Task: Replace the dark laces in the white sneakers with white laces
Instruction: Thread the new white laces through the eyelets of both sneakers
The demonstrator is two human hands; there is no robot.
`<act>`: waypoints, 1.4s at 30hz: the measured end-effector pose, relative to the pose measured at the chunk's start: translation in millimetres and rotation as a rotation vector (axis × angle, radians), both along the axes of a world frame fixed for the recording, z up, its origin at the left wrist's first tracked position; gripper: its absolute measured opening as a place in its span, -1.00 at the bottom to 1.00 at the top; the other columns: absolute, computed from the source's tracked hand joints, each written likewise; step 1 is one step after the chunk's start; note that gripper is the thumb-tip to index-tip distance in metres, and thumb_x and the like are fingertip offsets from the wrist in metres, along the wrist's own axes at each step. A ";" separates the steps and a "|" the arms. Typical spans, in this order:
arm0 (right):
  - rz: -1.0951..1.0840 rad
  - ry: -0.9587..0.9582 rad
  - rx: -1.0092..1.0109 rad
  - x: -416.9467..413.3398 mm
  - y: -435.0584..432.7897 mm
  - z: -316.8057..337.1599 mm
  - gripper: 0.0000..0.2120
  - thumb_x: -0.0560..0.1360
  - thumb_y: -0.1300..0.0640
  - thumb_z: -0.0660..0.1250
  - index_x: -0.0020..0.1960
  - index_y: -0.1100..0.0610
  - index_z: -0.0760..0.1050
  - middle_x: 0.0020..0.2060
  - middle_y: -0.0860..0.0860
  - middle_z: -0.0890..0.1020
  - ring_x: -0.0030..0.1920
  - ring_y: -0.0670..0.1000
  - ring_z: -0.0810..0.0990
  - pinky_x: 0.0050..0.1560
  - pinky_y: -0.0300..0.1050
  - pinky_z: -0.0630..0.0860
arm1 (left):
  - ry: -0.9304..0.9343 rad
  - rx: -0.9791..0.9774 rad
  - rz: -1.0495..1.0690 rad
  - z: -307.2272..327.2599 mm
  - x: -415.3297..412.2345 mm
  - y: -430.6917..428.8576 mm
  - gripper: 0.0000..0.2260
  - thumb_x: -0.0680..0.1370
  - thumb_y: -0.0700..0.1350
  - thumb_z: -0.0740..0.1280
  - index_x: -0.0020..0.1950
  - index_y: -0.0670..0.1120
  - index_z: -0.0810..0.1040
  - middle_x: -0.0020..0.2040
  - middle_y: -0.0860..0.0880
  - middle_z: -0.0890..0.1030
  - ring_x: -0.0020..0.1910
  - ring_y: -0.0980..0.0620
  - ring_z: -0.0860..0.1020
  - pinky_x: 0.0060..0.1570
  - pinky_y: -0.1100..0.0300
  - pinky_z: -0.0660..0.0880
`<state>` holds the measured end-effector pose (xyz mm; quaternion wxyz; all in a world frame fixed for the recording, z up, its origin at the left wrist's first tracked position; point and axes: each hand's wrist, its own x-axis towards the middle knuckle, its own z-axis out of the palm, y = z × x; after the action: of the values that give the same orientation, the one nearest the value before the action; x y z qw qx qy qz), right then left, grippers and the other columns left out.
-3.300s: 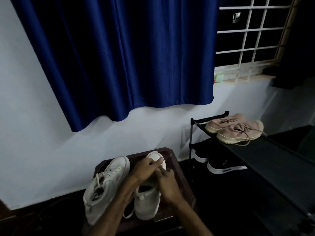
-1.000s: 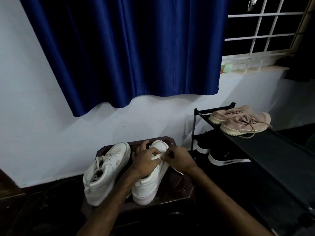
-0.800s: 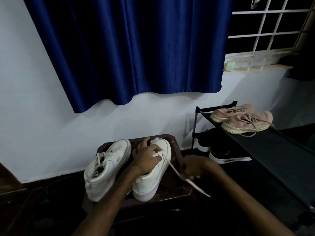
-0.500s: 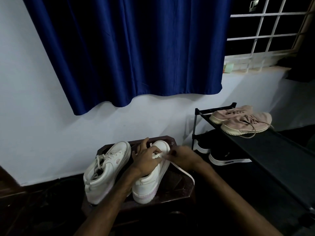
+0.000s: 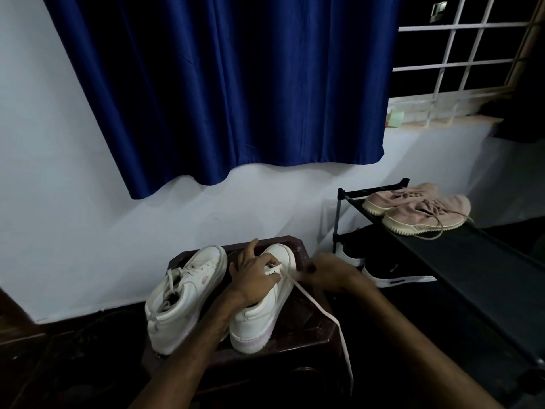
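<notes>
Two white sneakers stand side by side on a dark brown stool (image 5: pixel 298 326). The left sneaker (image 5: pixel 182 296) is laced with white laces. My left hand (image 5: pixel 253 276) lies over the top of the right sneaker (image 5: pixel 259 323), fingers curled at its eyelets. Just right of the shoe, my right hand (image 5: pixel 327 273) pinches a white lace (image 5: pixel 321 311). The lace runs from the front eyelets, past that hand, and hangs down over the stool's right edge.
A black shoe rack (image 5: pixel 472 261) stands to the right with a pink pair of shoes (image 5: pixel 418 211) on top and dark shoes (image 5: pixel 395 276) below. A blue curtain (image 5: pixel 224 90) hangs on the white wall behind. The floor around is dark.
My right hand pulled the lace out to the right, came back to the eyelets, and the loose end now hangs lower over the stool's edge. The left hand stayed on the sneaker.
</notes>
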<state>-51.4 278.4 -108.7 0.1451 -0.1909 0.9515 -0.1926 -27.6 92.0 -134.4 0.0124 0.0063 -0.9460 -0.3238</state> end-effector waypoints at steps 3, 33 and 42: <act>-0.061 0.100 -0.233 -7.8 -25.7 -23.2 -0.60 0.52 -0.15 0.33 -0.30 0.14 0.53 -0.36 0.05 0.56 -0.32 -0.02 0.48 -0.30 -0.16 0.34 | -0.007 -0.005 -0.002 0.6 1.0 0.2 -0.81 0.51 0.00 0.38 0.12 0.09 0.57 0.59 0.02 -0.01 0.55 -0.06 -0.01 0.48 -0.17 -0.03; -0.026 0.142 -0.117 -3.5 -24.2 -18.3 -0.57 0.52 -0.17 0.31 -0.34 0.13 0.50 -0.39 0.04 0.52 -0.37 -0.01 0.48 -0.33 -0.13 0.37 | 0.003 0.046 0.016 -1.6 -0.7 1.1 -0.85 0.51 -0.05 0.39 0.07 0.05 0.58 0.59 0.03 -0.05 0.55 -0.04 -0.04 0.48 -0.18 -0.07; -0.009 -0.002 0.117 -7.5 -16.4 -4.6 -0.85 0.46 0.11 0.34 -0.07 0.13 0.67 -0.08 0.10 0.70 -0.12 0.05 0.67 -0.06 -0.11 0.57 | -0.075 -0.022 -0.028 2.2 1.7 2.5 -0.80 0.48 -0.06 0.38 0.10 0.09 0.56 0.60 0.06 -0.08 0.56 -0.03 -0.07 0.47 -0.21 -0.11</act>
<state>-58.9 262.0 -113.3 0.1560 -0.1776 0.9619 -0.1374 -25.9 94.5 -132.2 -0.0276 0.0052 -0.9493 -0.3130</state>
